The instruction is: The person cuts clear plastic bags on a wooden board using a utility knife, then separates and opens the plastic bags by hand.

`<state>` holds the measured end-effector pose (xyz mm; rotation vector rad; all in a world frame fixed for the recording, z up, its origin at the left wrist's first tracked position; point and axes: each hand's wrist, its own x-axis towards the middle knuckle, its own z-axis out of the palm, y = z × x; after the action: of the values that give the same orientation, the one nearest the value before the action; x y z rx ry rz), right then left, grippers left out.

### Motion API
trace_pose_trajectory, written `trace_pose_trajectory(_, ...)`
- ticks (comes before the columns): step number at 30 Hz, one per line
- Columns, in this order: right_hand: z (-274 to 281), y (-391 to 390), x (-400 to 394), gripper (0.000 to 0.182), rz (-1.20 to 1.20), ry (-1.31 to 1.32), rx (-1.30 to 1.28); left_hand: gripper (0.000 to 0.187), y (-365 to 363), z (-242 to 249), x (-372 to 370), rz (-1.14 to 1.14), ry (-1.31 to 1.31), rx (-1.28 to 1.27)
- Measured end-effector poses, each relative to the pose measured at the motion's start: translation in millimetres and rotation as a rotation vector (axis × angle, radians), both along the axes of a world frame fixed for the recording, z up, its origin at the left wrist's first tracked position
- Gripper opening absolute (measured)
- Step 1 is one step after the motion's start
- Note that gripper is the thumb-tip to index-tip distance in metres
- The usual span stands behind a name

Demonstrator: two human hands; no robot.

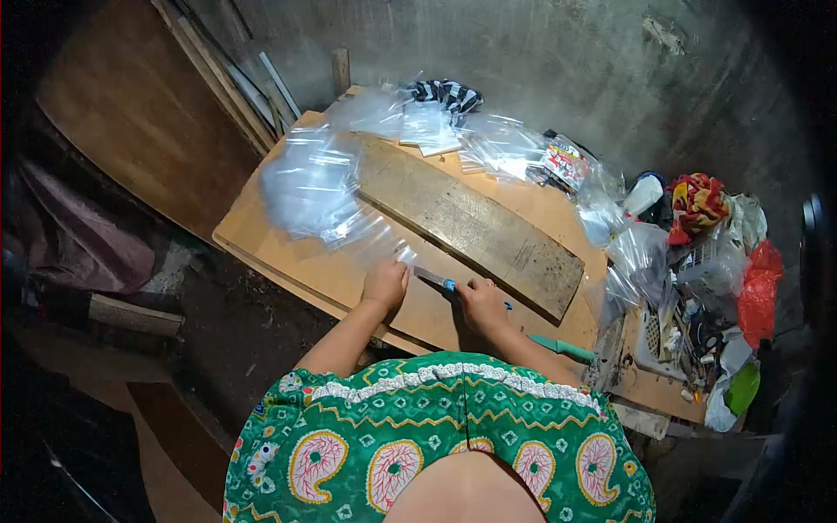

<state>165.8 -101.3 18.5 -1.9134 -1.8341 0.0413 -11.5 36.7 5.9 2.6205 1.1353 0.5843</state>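
Note:
Clear plastic sheets (311, 179) lie in a shiny, overlapping heap on the left part of a wooden table (261, 253). My left hand (385, 284) is closed on the near end of a plastic strip (406, 255) that reaches back toward the heap. In my right hand (482, 305) is a blue-handled knife (433, 278), its blade pointing left and touching or nearly touching the strip beside my left fingers. A long wooden board (466, 222) lies diagonally behind both hands. To the right of my right hand rests a green-handled knife (562, 348).
More plastic bags (501, 146) and a checkered cloth (446, 93) line the table's back edge. At the right are a red and yellow cloth (697, 205), a red bag (761, 292) and a cluttered tray (654, 344). A wall rises behind.

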Motion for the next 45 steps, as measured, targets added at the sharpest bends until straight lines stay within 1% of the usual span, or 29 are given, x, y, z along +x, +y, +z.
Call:
trace_pose_trajectory(2, -1, -2, -3, 0.015, -0.007, -0.012, 0.009, 0.016, -9, 0, 1, -0.03, -0.005, 0.011)
trace_pose_trajectory(4, -6, -5, -6, 0.012, -0.027, -0.038, -0.042, 0.017, -18, 5, 3, -0.1, -0.006, 0.057)
trace_pose_trajectory(5, -9, -8, -7, 0.012, -0.03, -0.038, -0.043, 0.017, -20, 7, 4, -0.113, 0.016, -0.03)
trace_pose_trajectory(6, -13, -7, -5, 0.012, -0.029, -0.057, -0.07, 0.017, -14, 2, 7, -0.122, 0.013, -0.033)
trace_pose_trajectory(7, -15, -9, -4, 0.011, -0.023, -0.074, -0.094, 0.019, -11, -1, 7, -0.093, -0.004, -0.097)
trace_pose_trajectory(8, -16, -11, -4, 0.011, -0.024, -0.075, -0.095, 0.03, -8, -4, 7, -0.064, -0.021, -0.161)
trace_pose_trajectory(9, -15, -13, -5, 0.01, -0.021, -0.045, -0.089, 0.03, -9, 0, 8, -0.063, -0.023, -0.161)
trace_pose_trajectory(11, -15, -12, -4, 0.009, -0.017, -0.017, -0.086, 0.064, -11, 6, 11, 0.153, 0.279, 0.063)
trace_pose_trajectory(12, -16, -8, -4, 0.009, -0.008, -0.022, -0.092, 0.064, -10, 9, 12, 0.154, 0.278, 0.062)
trace_pose_trajectory(14, -19, 3, -3, 0.009, -0.001, -0.029, -0.101, 0.086, -4, 12, 15, 0.199, 0.504, -0.209)
trace_pose_trajectory(17, -16, 18, -6, 0.011, 0.017, -0.02, -0.103, 0.088, -3, 6, 14, 0.169, 0.474, -0.169)
trace_pose_trajectory(19, -13, 23, -7, 0.012, 0.045, -0.039, -0.128, 0.089, -4, 12, 14, 0.171, 0.487, -0.178)
trace_pose_trajectory(23, -20, 13, 5, 0.013, 0.019, -0.044, -0.158, 0.09, -5, 12, 14, 0.167, 0.506, -0.169)
trace_pose_trajectory(25, -18, 6, 13, 0.013, 0.042, -0.061, -0.101, 0.091, -5, 9, 14, 0.172, 0.496, -0.16)
trace_pose_trajectory(29, -18, 23, 10, 0.013, 0.029, -0.089, -0.147, 0.092, -11, 9, 14, 0.164, 0.492, -0.136)
trace_pose_trajectory(32, -15, 40, 3, 0.011, 0.046, -0.105, -0.134, 0.094, -23, 13, 13, 0.144, 0.488, -0.165)
trace_pose_trajectory(33, -12, 43, 0, 0.011, 0.047, -0.095, -0.123, 0.095, -28, 17, 12, 0.133, 0.491, -0.214)
trace_pose_trajectory(35, -11, 49, -1, 0.01, 0.051, -0.085, -0.111, 0.096, -38, 9, 10, 0.106, 0.473, -0.21)
trace_pose_trajectory(36, -12, 52, 0, 0.012, 0.072, -0.088, -0.15, 0.096, -45, 7, 9, 0.077, 0.452, -0.206)
trace_pose_trajectory(38, -10, 55, -2, 0.014, 0.1, -0.092, -0.188, 0.093, -64, 13, 6, 0.074, 0.481, -0.165)
trace_pose_trajectory(40, -8, 55, -3, 0.014, 0.083, -0.092, -0.221, 0.098, -82, 29, 4, -0.049, 0.606, -0.339)
trace_pose_trajectory(41, -7, 54, -1, 0.014, 0.087, -0.087, -0.219, 0.091, -91, 14, 1, -0.111, 0.531, -0.172)
trace_pose_trajectory(42, -7, 53, -2, 0.012, 0.086, -0.092, -0.166, 0.091, -92, 20, 0, -0.109, 0.531, -0.172)
trace_pose_trajectory(43, -9, 52, -1, 0.011, 0.084, -0.1, -0.112, 0.085, -92, 31, 0, -0.207, 0.544, -0.293)
trace_pose_trajectory(44, -11, 52, -1, 0.011, 0.084, -0.103, -0.112, 0.079, -92, 41, -1, -0.306, 0.553, -0.414)
trace_pose_trajectory(45, -13, 51, -1, 0.012, 0.075, -0.103, -0.111, 0.06, -89, 49, -1, -0.265, 0.375, -0.44)
